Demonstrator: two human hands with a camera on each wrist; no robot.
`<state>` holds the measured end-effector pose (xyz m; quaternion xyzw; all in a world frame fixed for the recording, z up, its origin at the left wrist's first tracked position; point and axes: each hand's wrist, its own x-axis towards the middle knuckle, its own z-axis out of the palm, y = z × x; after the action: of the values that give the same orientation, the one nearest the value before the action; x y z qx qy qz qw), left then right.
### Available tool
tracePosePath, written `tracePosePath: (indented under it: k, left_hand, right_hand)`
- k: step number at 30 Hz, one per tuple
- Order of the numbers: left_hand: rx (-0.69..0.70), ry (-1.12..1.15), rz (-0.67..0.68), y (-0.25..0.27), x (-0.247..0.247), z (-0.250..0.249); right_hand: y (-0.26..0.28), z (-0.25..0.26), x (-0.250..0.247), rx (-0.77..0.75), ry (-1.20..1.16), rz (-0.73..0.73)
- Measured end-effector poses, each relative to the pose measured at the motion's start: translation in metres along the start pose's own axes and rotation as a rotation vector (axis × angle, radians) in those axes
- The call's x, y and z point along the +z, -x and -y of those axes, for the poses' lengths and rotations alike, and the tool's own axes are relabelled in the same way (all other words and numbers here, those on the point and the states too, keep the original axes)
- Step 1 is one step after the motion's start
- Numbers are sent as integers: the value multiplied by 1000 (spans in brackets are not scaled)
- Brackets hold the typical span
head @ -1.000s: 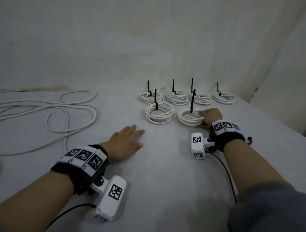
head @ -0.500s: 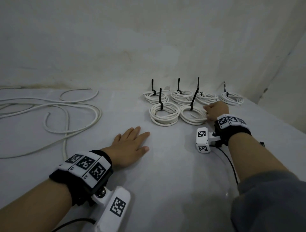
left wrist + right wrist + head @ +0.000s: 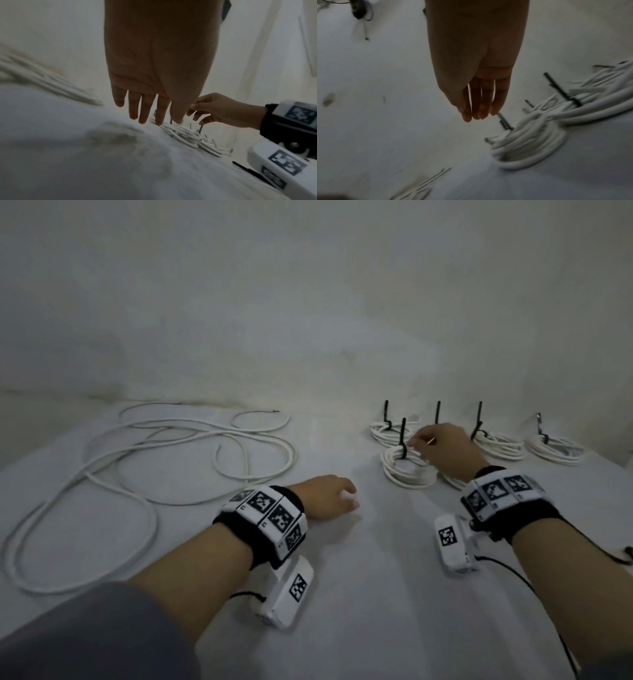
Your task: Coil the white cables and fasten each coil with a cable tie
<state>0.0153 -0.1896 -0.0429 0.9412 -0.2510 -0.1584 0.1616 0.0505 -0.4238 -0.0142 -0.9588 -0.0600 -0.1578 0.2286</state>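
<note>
Wore marker bands (image 3: 267,515) on both wrists, nearest of all, with a white camera unit (image 3: 284,594) slung under each, above the pale bench (image 3: 376,611). Held the left hand (image 3: 325,496) low over the bare bench just ahead, palm down, fingers (image 3: 144,108) relaxed and nearly straight in the left wrist view, gripping nothing; could not tell whether the tips touched the surface. Reached further out with the right hand (image 3: 442,450), over the front row of tied coils. Showed its fingers (image 3: 479,102) straight and close together in the right wrist view, loosely bent in the left wrist view, empty either way, tips just beside the upright black cable tie (image 3: 403,436) of the front left coil (image 3: 407,470). Covered most of the front right coil (image 3: 452,482) with that hand and wrist. Lay to the left, well apart from the coils, the loose white cable (image 3: 147,440), sprawled in wide uncoiled loops across the bench. Stood beyond the right hand a back row of further coils (image 3: 555,450), each bound with a black tie sticking up, one partly hidden behind the hand. Ended farthest off at a plain pale wall (image 3: 308,302).
</note>
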Motion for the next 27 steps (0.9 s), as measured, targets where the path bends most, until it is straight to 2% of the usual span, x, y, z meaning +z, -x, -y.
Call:
tracePosePath:
  k: [5, 7, 11, 14, 17, 23, 25, 27]
  left_hand:
    - [-85, -67, -163, 42, -30, 47]
    - [-117, -79, -224, 58, -39, 66]
    - [-166, -66, -306, 80, -52, 99]
    - [-181, -48, -326, 88, -58, 116]
    - [-163, -55, -332, 87, -60, 124]
    - [-100, -53, -367, 78, -51, 124]
    - [-34, -43, -438, 76, -47, 119]
    - [65, 83, -535, 76, -42, 110]
  right_hand:
    - [-11, 82, 47, -226, 73, 327]
    - [-16, 112, 69, -274, 153, 441]
    - [-29, 152, 108, -322, 316, 570]
    - [-38, 165, 124, -356, 445, 581]
    - [-44, 167, 128, -394, 467, 560]
    - [-35, 164, 104, -529, 250, 468]
    - [-23, 169, 85, -610, 177, 402]
    - [-11, 169, 62, -662, 121, 315]
